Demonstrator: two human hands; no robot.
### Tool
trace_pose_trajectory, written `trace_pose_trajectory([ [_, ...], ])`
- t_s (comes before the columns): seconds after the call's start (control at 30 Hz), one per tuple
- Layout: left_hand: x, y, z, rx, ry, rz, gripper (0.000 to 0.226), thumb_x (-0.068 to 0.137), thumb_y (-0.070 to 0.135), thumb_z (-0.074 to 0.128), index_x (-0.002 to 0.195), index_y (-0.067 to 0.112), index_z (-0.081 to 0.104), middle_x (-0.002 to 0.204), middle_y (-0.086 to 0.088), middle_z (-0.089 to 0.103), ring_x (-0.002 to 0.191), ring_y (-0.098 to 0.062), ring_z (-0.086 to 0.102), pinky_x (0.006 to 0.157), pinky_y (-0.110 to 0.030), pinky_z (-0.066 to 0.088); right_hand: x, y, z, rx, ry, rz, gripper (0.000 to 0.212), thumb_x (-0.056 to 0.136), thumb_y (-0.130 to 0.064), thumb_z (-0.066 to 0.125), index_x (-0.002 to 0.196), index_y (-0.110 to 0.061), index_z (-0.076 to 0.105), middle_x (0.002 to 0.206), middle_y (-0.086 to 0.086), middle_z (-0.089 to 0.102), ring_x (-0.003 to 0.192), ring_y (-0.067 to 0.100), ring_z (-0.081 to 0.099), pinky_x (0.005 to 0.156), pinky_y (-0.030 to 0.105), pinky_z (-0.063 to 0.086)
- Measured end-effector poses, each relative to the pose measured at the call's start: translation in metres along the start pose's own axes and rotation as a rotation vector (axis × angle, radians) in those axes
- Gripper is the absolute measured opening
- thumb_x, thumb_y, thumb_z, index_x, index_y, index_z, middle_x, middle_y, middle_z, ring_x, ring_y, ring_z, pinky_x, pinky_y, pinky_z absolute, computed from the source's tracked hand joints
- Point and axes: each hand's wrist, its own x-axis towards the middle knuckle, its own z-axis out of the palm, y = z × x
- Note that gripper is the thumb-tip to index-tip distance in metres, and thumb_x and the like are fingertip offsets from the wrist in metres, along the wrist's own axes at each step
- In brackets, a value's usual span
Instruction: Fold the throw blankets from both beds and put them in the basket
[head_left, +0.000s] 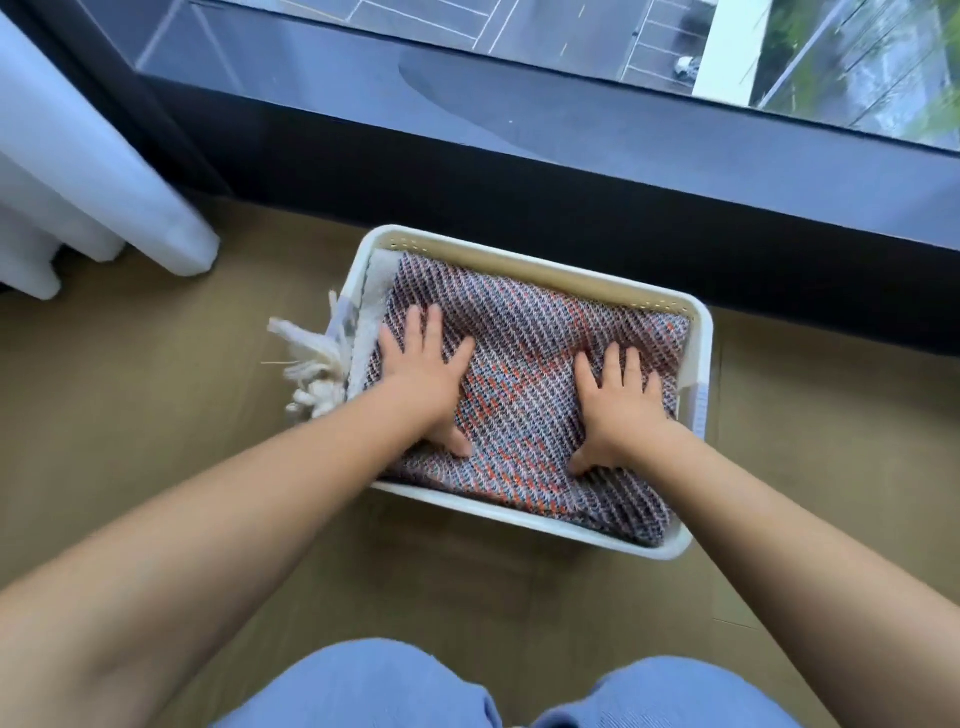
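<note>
Your left hand (423, 376) and right hand (619, 408) both lie flat on the folded woven throw blanket (524, 358), palms down and fingers spread. They grip nothing. My guess is you're pressing to pack it below the rim. The blanket fills the white plastic basket (522, 517), which stands on the wood floor (156, 426) near the window (571, 36). A cream fringe (311, 374) spills over the left rim. It's possibly from a second throw underneath, but only a pale edge shows, so I can't confirm. The blanket's near-right corner rides up on the rim and probably needs a tuck.
</note>
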Motion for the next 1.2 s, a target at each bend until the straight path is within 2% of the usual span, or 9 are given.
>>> trace_pose_trajectory([
  [0.13,-0.007,0.034,-0.003,-0.043,0.203,0.091,0.143,0.048,0.084,0.061,0.136,0.028,-0.036,0.147,-0.013,-0.038,0.136,-0.038,-0.029,0.104,-0.068,-0.007,-0.004,-0.029,-0.009,0.003,0.231,-0.164,0.139,0.055,-0.065,0.075,0.146,-0.02,-0.021,0.155,0.011,-0.024,0.143,0.033,-0.021,0.111,0.061,0.0],
  [0.27,0.009,0.023,0.014,-0.064,0.113,-0.022,0.146,0.043,0.086,0.061,0.135,0.029,-0.038,0.146,-0.013,-0.04,0.134,-0.04,-0.032,0.1,-0.073,-0.002,0.013,-0.025,0.001,-0.065,0.15,-0.119,0.149,0.044,-0.077,0.071,0.139,-0.03,-0.034,0.15,0.011,-0.036,0.137,0.038,-0.032,0.103,0.072,-0.005],
  [0.43,0.02,0.022,0.03,-0.074,0.097,-0.004,0.145,0.037,0.092,0.054,0.129,0.034,-0.042,0.147,-0.011,-0.038,0.134,-0.04,-0.032,0.099,-0.074,-0.004,0.032,-0.015,0.023,-0.068,0.089,-0.1,0.148,0.035,-0.089,0.061,0.116,-0.037,-0.051,0.148,0.007,-0.041,0.136,0.037,-0.034,0.101,0.074,-0.006],
  [0.5,0.018,0.023,0.021,-0.08,0.04,0.012,0.142,0.039,0.091,0.055,0.133,0.038,-0.037,0.148,-0.009,-0.038,0.135,-0.039,-0.032,0.1,-0.074,-0.002,0.034,-0.014,0.019,-0.047,0.046,-0.1,0.146,0.035,-0.089,0.06,0.119,-0.038,-0.048,0.148,0.005,-0.041,0.136,0.035,-0.034,0.101,0.074,-0.007],
  [0.63,-0.004,0.022,0.006,-0.039,-0.065,-0.046,0.136,0.047,0.088,0.056,0.137,0.038,-0.032,0.145,-0.011,-0.042,0.135,-0.04,-0.032,0.1,-0.074,0.0,0.026,-0.013,0.0,0.032,-0.058,-0.136,0.147,0.043,-0.08,0.069,0.135,-0.036,-0.036,0.149,0.005,-0.039,0.137,0.032,-0.034,0.104,0.068,-0.011],
  [0.77,-0.036,-0.007,0.031,-0.023,-0.033,-0.258,0.125,0.049,0.098,0.031,0.134,0.036,-0.036,0.142,-0.014,-0.043,0.134,-0.041,-0.032,0.101,-0.071,-0.007,-0.01,0.016,0.004,0.157,-0.06,-0.08,0.147,0.049,-0.069,0.076,0.133,-0.035,-0.04,0.15,0.01,-0.035,0.138,0.031,-0.031,0.109,0.053,-0.016],
  [0.87,-0.047,-0.017,0.043,-0.079,-0.016,-0.28,0.121,0.046,0.1,0.025,0.128,0.039,-0.039,0.142,-0.011,-0.043,0.134,-0.041,-0.033,0.103,-0.067,-0.011,-0.036,0.026,0.032,-0.026,0.008,-0.006,0.132,0.064,-0.073,0.063,0.135,-0.028,-0.038,0.149,0.017,-0.034,0.14,0.034,-0.027,0.113,0.044,-0.014],
  [1.0,-0.032,-0.012,0.044,-0.135,-0.098,-0.223,0.124,0.05,0.097,0.033,0.131,0.036,-0.04,0.142,-0.014,-0.044,0.134,-0.044,-0.03,0.108,-0.061,-0.012,-0.035,0.011,0.057,-0.206,0.053,-0.008,0.098,0.082,-0.075,0.03,0.139,-0.026,-0.032,0.148,0.015,-0.035,0.14,0.035,-0.027,0.115,0.046,-0.01],
  [1.2,-0.035,-0.021,0.03,-0.183,-0.17,-0.162,0.124,0.051,0.095,0.037,0.138,0.039,-0.031,0.144,-0.014,-0.041,0.141,-0.043,-0.012,0.112,-0.055,-0.004,-0.041,0.012,0.044,-0.212,0.016,-0.032,0.091,0.087,-0.069,0.03,0.141,-0.026,-0.029,0.152,0.012,-0.031,0.141,0.034,-0.025,0.116,0.045,-0.008],
])
